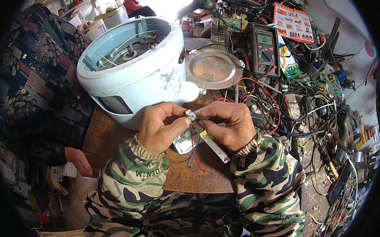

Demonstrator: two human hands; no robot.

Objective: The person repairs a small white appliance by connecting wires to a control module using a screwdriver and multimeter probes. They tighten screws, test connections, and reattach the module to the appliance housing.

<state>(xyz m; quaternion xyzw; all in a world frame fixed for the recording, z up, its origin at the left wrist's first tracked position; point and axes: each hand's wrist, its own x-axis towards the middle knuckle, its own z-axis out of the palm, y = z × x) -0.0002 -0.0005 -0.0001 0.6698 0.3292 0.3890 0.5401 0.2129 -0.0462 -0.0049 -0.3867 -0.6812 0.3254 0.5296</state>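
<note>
My left hand (161, 125) pinches a small shiny metal piece (190, 115) between thumb and fingers above the table. My right hand (230, 121) meets it from the other side, its thumb and fingers closed at the same piece; whatever is between them is mostly hidden. Below hangs a flat metal strip (216, 149) with a yellow part (203, 134) at its upper end. Red and blue wires (194, 153) dangle beside it. A white plastic housing (183, 146) lies partly behind my fingers and these wires.
Beyond my hands stands a pale rice cooker body (131, 89), open at the top. Behind it to the right are a round metal plate (213, 68) and a multimeter (265, 51). Tangled cables (312, 104) crowd the right side. Another person's hand (78, 161) is at the wooden table's (201, 181) left edge.
</note>
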